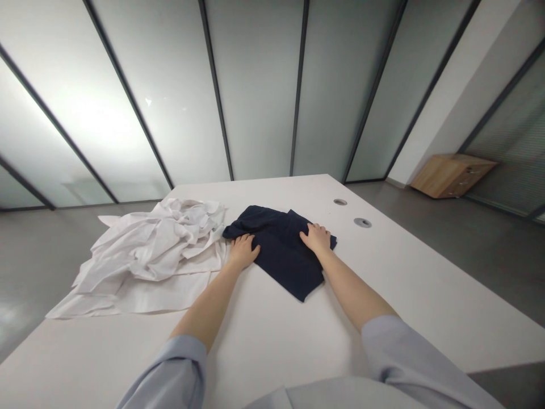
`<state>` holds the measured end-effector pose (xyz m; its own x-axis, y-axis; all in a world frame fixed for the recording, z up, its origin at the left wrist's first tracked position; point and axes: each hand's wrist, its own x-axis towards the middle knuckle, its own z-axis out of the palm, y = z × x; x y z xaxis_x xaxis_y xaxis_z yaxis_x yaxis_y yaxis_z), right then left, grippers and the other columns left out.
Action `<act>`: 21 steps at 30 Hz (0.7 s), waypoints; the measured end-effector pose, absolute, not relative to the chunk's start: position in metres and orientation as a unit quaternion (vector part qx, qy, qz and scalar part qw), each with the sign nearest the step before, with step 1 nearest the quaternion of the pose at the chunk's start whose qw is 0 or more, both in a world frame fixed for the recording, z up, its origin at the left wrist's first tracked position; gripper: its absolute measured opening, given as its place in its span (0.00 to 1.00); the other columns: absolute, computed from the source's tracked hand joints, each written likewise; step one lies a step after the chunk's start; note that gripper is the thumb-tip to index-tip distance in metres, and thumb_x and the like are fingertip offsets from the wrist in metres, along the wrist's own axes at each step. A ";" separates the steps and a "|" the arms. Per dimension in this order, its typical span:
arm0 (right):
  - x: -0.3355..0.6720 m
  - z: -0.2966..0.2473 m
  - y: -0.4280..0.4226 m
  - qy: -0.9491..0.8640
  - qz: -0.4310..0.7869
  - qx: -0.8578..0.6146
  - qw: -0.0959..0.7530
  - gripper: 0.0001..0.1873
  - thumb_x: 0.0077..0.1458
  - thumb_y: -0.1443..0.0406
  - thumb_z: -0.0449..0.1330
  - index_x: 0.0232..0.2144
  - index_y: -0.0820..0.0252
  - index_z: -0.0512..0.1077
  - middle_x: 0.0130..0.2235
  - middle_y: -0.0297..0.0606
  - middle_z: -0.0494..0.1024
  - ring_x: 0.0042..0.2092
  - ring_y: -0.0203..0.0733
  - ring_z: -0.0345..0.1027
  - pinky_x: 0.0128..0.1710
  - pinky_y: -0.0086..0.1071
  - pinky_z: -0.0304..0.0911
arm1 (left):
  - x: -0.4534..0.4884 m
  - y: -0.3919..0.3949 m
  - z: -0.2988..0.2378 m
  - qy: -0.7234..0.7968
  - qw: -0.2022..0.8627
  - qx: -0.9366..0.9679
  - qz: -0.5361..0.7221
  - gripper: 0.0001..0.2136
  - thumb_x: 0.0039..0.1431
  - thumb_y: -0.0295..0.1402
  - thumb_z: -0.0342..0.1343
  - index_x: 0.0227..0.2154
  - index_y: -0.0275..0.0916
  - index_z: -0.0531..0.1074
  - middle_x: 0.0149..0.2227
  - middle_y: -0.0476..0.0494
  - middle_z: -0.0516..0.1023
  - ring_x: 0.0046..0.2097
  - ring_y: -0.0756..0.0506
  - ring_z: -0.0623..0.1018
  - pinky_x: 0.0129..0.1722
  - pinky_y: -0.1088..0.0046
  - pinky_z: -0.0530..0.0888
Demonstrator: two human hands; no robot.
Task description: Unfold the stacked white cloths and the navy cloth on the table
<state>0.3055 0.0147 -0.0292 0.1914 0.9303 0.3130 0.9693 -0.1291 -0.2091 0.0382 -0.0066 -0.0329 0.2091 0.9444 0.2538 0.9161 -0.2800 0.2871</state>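
A dark navy cloth garment point(285, 250) lies bunched and partly folded on the white table point(289, 335), one corner pointing towards me. What kind of garment it is I cannot tell. My left hand point(243, 251) rests on its left edge with the fingers lying forward and the thumb apart. On the right side, my right hand point(317, 237) lies on top of the fabric, fingers spread and thumb out to the left. Neither hand visibly grips the cloth. Left of my left hand is a crumpled heap of white cloth point(157, 244), close against the navy garment.
Two round cable holes, a far one point(340, 201) and a nearer one point(363, 222), are set in the table's right side. A wooden drawer cabinet point(453, 175) stands on the grey floor at right. Frosted glass panels point(259, 85) rise behind the table.
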 end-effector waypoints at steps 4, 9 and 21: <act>0.304 -0.033 0.016 -0.644 -0.052 -0.741 0.182 0.14 0.57 0.62 0.55 0.40 0.62 0.77 0.45 0.53 0.74 0.49 0.58 0.64 0.49 0.51 0.57 | 0.037 -0.009 -0.025 0.607 -0.019 0.769 0.201 0.15 0.58 0.39 0.53 0.45 0.38 0.73 0.46 0.35 0.73 0.50 0.35 0.71 0.51 0.56 0.66; 0.302 -0.030 0.014 -0.643 -0.021 -0.698 0.313 0.10 0.57 0.69 0.52 0.31 0.61 0.73 0.43 0.53 0.74 0.51 0.55 0.61 0.53 0.51 0.54 | 0.039 -0.012 -0.018 0.595 -0.047 0.761 0.252 0.10 0.60 0.35 0.51 0.40 0.40 0.73 0.42 0.38 0.73 0.49 0.37 0.71 0.51 0.57 0.67; 0.230 0.003 -0.024 -0.846 0.319 -0.336 0.264 0.06 0.56 0.66 0.56 0.29 0.57 0.72 0.35 0.32 0.80 0.36 0.38 0.72 0.38 0.28 0.66 | 0.043 -0.019 -0.019 0.491 0.042 0.849 0.189 0.37 0.49 0.23 0.57 0.63 0.45 0.57 0.70 0.37 0.36 0.50 0.30 0.76 0.42 0.59 0.76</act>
